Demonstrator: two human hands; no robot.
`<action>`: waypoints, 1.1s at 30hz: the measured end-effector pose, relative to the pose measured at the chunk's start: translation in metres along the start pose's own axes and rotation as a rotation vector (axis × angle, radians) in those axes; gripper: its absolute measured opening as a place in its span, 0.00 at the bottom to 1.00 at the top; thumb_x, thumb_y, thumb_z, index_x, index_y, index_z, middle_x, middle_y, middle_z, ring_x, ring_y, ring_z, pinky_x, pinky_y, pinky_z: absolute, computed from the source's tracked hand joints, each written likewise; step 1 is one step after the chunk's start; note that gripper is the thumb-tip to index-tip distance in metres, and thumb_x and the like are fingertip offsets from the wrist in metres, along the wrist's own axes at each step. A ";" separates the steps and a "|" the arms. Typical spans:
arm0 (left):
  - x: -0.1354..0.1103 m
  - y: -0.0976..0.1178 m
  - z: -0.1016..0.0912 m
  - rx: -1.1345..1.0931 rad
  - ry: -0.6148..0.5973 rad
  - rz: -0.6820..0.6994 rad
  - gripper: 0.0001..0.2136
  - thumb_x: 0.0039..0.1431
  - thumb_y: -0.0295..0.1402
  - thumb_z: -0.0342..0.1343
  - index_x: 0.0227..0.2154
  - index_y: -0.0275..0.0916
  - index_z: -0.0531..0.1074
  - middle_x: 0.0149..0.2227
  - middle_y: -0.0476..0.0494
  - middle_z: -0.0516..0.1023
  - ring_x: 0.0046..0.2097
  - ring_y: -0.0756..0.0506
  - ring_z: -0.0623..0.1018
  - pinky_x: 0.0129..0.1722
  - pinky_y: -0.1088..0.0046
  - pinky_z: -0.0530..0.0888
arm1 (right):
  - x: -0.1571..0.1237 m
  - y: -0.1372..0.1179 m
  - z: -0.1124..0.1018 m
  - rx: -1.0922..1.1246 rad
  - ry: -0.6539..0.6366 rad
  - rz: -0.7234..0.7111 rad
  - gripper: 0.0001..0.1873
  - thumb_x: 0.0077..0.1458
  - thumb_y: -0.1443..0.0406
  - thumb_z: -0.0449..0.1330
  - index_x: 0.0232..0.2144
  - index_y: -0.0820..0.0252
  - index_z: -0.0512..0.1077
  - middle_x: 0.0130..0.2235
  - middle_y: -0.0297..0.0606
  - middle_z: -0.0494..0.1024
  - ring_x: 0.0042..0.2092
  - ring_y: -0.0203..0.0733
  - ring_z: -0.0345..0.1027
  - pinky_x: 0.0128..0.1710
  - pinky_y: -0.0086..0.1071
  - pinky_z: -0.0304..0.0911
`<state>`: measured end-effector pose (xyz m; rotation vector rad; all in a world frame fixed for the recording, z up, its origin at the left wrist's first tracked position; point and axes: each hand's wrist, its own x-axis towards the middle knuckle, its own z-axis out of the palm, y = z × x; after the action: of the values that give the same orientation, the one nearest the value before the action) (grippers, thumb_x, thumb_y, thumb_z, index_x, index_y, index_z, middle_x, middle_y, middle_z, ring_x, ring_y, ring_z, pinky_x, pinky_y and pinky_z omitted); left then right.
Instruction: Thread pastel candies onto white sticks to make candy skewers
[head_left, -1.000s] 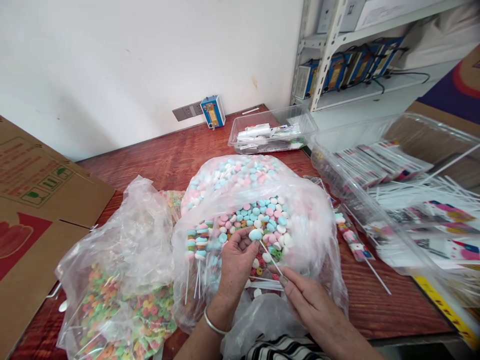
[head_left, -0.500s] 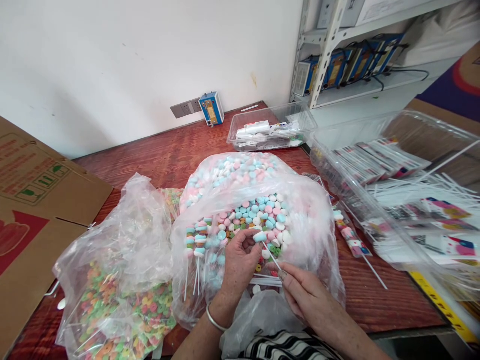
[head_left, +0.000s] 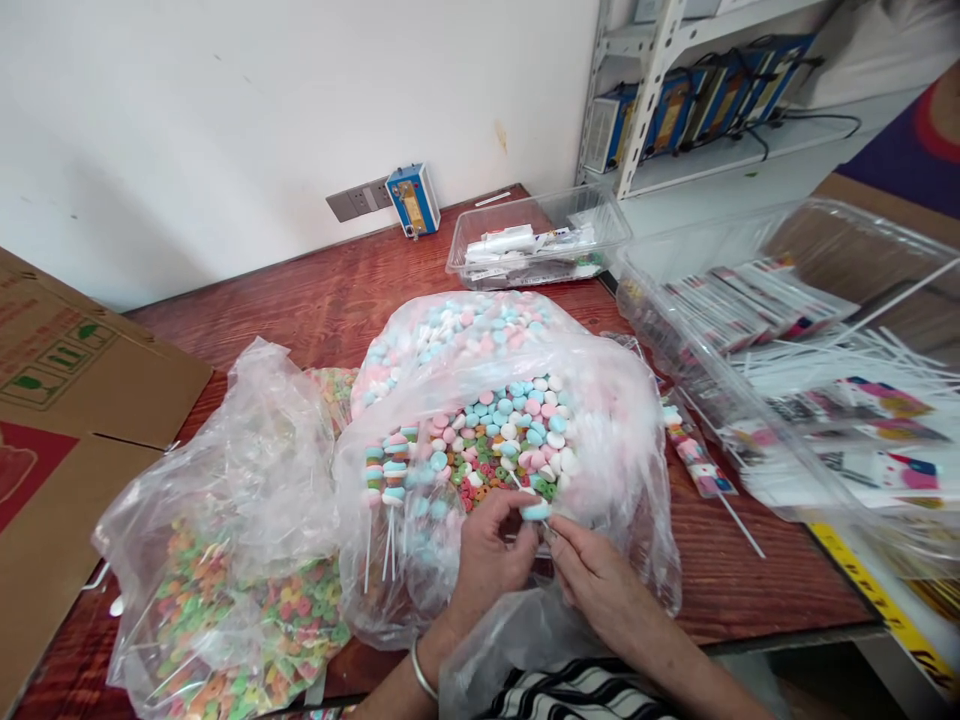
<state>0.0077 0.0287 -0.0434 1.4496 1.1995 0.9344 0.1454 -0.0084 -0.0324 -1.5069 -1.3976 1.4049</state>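
A blue-and-white candy [head_left: 535, 511] is pinched between the thumb and forefinger of my left hand [head_left: 491, 550]. My right hand [head_left: 592, 570] closes its fingertips on a thin white stick just below that candy. The stick passes through the candy, and its tip [head_left: 516, 481] shows on the far side. Both hands are over the near part of an open clear plastic bag [head_left: 615, 430] full of pink, blue and white candies [head_left: 540, 410], with small coloured candy rings [head_left: 487, 465] among them. Finished-looking candy skewers [head_left: 394, 470] lie on the bag to the left.
At the left, a clear bag of candy rings [head_left: 247, 620] lies by a cardboard box [head_left: 82, 400]. A wrapped candy skewer [head_left: 696, 455] is on the red-brown table [head_left: 780, 590]. Clear plastic trays [head_left: 675, 350] hold sticks and packaging. Behind stands a blue device [head_left: 414, 200].
The stick has been pushed through the candy, so its tip now sticks out beyond it. Both hands have come lower and nearer to me, and the view has shifted slightly.
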 end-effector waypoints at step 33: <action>0.034 -0.003 -0.005 0.569 0.013 0.046 0.07 0.57 0.26 0.54 0.37 0.40 0.73 0.33 0.48 0.78 0.33 0.48 0.76 0.36 0.72 0.71 | -0.018 0.009 -0.032 -0.223 -0.044 0.188 0.15 0.59 0.59 0.43 0.24 0.57 0.61 0.26 0.34 0.68 0.30 0.41 0.62 0.28 0.31 0.51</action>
<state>0.0092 0.0630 -0.0461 1.9208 1.5234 0.6548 0.1805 -0.0216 -0.0291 -1.8002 -1.5124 1.4386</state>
